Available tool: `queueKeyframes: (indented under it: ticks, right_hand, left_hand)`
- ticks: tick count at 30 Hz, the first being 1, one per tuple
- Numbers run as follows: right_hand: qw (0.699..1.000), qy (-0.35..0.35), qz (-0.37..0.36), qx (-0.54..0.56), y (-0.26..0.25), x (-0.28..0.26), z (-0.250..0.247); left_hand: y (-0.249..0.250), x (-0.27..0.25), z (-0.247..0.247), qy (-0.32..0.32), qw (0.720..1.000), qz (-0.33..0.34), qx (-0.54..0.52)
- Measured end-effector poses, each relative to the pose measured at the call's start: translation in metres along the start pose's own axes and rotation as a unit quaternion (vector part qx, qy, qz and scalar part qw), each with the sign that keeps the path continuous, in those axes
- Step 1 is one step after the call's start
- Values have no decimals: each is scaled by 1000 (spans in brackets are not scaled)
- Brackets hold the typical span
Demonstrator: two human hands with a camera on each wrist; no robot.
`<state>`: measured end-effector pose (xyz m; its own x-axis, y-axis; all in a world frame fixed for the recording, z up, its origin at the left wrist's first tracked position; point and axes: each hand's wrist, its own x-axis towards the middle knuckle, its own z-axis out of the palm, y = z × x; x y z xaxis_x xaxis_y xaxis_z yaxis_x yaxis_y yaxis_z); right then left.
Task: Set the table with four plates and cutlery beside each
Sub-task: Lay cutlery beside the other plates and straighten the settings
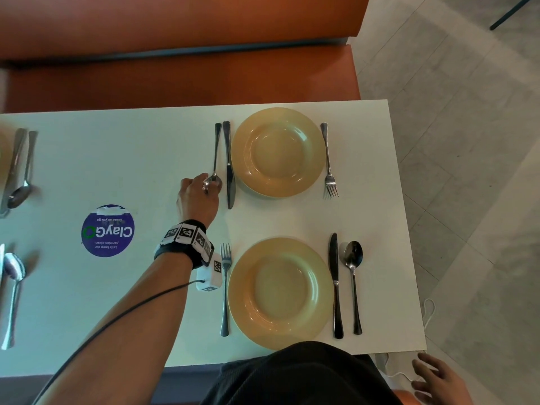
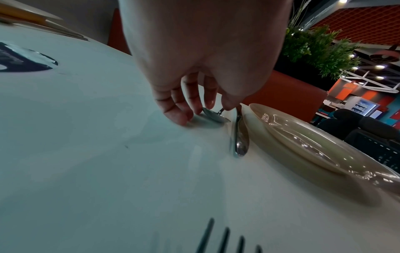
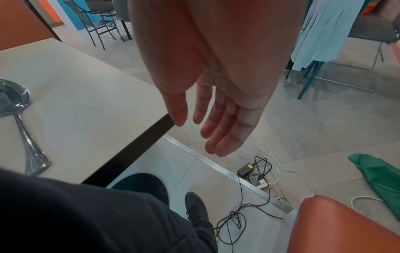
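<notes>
Two yellow plates lie on the white table [image 1: 140, 159]: a far plate [image 1: 277, 152] and a near plate [image 1: 280, 292]. Left of the far plate lie a knife [image 1: 229, 165] and a spoon [image 1: 215, 154]; a fork [image 1: 328, 159] lies to its right. My left hand [image 1: 201, 197] pinches the spoon's bowel end [image 2: 214, 115] against the table, beside the knife [image 2: 239, 137] and the far plate [image 2: 314, 140]. The near plate has a fork [image 1: 225, 287] on its left, a knife [image 1: 335, 285] and spoon [image 1: 353, 285] on its right. My right hand [image 1: 435, 381] hangs empty off the table's near right corner, fingers straight [image 3: 218, 123].
At the left edge lie more cutlery [image 1: 19, 171] and a spoon [image 1: 13, 290] of two further settings. A round blue sticker [image 1: 107, 230] is on the table. An orange bench [image 1: 181, 74] runs behind it. Cables [image 3: 255, 184] lie on the floor by my foot.
</notes>
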<state>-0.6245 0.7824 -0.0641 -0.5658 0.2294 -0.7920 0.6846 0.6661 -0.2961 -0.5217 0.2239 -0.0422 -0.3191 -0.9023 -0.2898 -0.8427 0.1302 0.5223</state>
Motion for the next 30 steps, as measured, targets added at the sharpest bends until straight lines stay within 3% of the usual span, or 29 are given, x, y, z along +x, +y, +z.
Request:
queueKeyframes:
  ticks: [30]
  right_hand:
    - [1000,5,8,-4,11,11,0]
  left_hand:
    - [-5,0,5,-11,1000,-2,-2]
